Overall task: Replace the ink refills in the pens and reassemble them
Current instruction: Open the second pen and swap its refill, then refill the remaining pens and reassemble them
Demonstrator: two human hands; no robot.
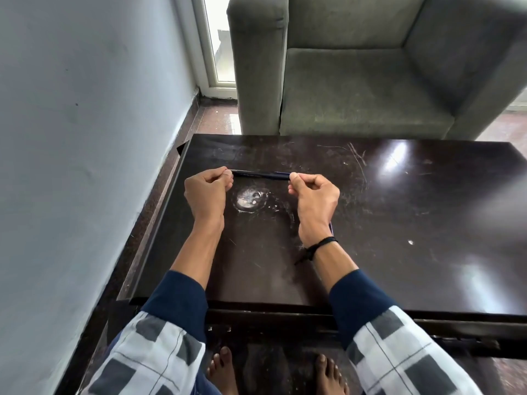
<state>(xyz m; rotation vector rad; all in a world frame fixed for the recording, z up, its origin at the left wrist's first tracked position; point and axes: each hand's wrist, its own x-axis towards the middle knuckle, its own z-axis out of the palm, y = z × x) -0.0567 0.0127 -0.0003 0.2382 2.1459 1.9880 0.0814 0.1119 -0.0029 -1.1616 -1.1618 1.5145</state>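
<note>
Blue-sleeved forearms stretching forward side by side. Left hand (208, 192) pinching left end of dark pen (261, 174), fingers curled; right hand (313, 198) pinching right end likewise. Pen lying level between hands, over dark scratched bench (399, 223). Grey armchair (356, 89) standing beyond bench.

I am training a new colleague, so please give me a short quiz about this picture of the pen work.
1. True or false: the pen lies untouched on the table.
2. Which wrist wears the black wrist band? A) left B) right
3. Fill in: behind the table stands a grey ____.
Key: 1 false, the left hand and the right hand each pinch one end of it. 2 B. 3 armchair.
</note>
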